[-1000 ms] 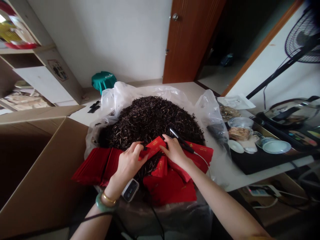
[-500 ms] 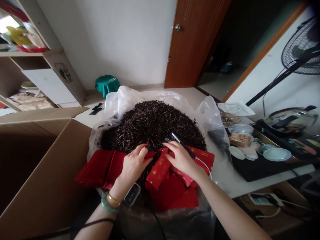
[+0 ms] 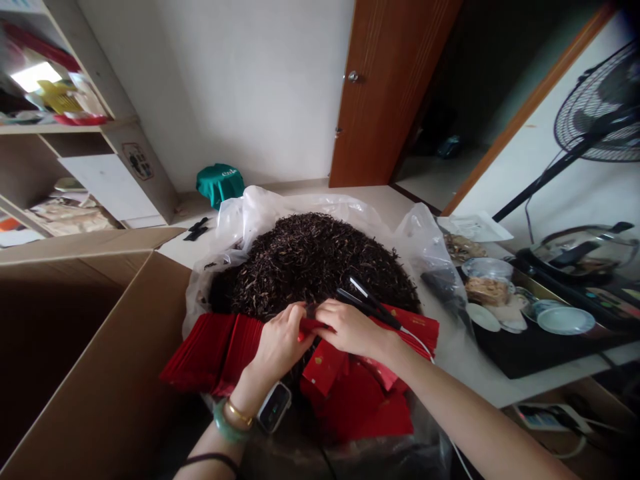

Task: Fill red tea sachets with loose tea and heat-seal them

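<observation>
Centrally, the left hand [image 3: 283, 348] and right hand [image 3: 351, 330] meet at the near edge of the tea, both sets of fingers clenched on a red sachet [image 3: 316, 325] spanning the narrow gap between them. Just past the right knuckles, at 1 o'clock, lies a black corded clamp tool [image 3: 373, 303]; whether the right hand also grips it cannot be determined. A smartwatch [image 3: 274, 407] and jade bangle [image 3: 229, 427] sit on the left wrist. Stacked red sachets [image 3: 210, 353] lie at 9 o'clock, with more [image 3: 357, 407] at 6 o'clock. Loose black tea leaves [image 3: 310, 267] rise at 12 o'clock inside a clear plastic bag [image 3: 240, 223], its rim bunched around the mound. An open cardboard box [image 3: 75, 353] stands at 9 o'clock, its flap edge just beside the bag. At 3 o'clock, beyond a strip of white table [image 3: 480, 383], a black tray [image 3: 520, 357] holds bowls. A wooden door [image 3: 385, 100] stands farthest off at 12 o'clock.
</observation>
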The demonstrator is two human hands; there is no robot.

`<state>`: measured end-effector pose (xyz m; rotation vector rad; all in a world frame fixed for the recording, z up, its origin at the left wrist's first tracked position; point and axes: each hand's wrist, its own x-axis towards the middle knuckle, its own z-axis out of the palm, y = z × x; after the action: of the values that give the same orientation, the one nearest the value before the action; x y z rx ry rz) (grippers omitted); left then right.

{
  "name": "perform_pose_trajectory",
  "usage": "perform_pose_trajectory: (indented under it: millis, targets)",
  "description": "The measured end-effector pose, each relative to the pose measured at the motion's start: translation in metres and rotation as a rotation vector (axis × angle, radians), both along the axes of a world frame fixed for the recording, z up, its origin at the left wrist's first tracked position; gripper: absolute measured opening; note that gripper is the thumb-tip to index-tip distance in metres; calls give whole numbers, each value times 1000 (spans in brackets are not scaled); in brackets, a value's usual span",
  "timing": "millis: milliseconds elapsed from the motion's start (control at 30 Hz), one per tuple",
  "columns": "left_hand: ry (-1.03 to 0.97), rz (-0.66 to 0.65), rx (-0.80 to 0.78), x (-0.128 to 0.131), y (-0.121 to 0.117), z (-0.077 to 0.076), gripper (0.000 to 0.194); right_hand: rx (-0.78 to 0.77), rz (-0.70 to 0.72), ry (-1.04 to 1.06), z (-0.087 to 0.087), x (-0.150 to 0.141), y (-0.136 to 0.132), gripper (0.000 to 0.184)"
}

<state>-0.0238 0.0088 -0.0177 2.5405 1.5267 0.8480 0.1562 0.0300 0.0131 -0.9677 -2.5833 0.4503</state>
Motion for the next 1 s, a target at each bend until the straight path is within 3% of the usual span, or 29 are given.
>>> perform_pose_trajectory:
  millis: [100,167,233,267,300,433,567,867,1000]
  targets:
    - [-30,8,-25,2,0,-3,26,-131,-22,114,5,6,5,13]
    - [-37,23,-48,2,0,-3,25,-183,-156,196,7,10,16,17]
    - [-26,48,-69,3,0,-2,27,-153,-363,140,7,12,32,23]
    - [-15,58,-77,3,0,-2,28,-112,-444,14,7,12,42,26]
    - [-4,64,-83,4,-1,-1,29,-99,-466,-57,6,11,52,31]
    - [-2,58,-70,5,-1,-2,26,-117,-478,-262,0,-2,84,60]
    - [-48,64,-11,5,0,-4,28,-163,-484,-429,-4,-17,100,69]
    - [-80,98,-59,4,1,-5,26,-171,-468,-579,-10,-28,109,65]
    - [-67,104,-49,2,2,-6,29,-138,-469,-568,-12,-31,109,55]
